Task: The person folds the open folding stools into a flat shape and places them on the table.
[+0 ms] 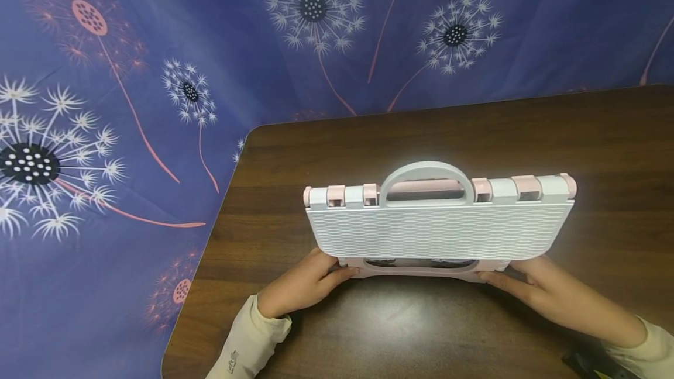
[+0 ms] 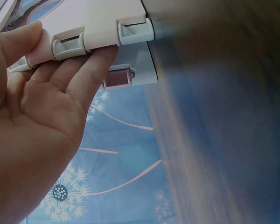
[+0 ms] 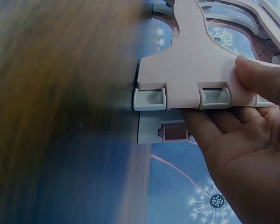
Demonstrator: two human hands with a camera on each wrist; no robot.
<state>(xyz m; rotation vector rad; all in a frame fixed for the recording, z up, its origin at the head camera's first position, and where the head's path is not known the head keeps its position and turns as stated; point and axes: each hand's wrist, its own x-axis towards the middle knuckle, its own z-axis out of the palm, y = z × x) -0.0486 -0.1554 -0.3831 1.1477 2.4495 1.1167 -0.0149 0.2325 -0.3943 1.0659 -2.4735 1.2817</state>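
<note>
A white and pink plastic folding step stool (image 1: 437, 233) stands partly folded in front of me, its ribbed white panel tilted and an arched white handle (image 1: 427, 166) at the far edge. My left hand (image 1: 302, 285) grips its left end, the thumb on the pink leg frame (image 1: 421, 272) and the fingers round the edge. At the opposite end my right hand (image 1: 553, 297) holds it the same way. Both wrist views show pale hinge clips along the pink edge, beside the left fingers (image 2: 91, 72) and right fingers (image 3: 203, 130). The panel hides some fingertips in the head view.
Under the stool lies a dark wood table (image 1: 274, 174) with a rounded far left corner. Blue cloth with a dandelion print (image 1: 368, 63) hangs behind and to the left. A dark object (image 1: 592, 364) sits by the right sleeve at the lower edge.
</note>
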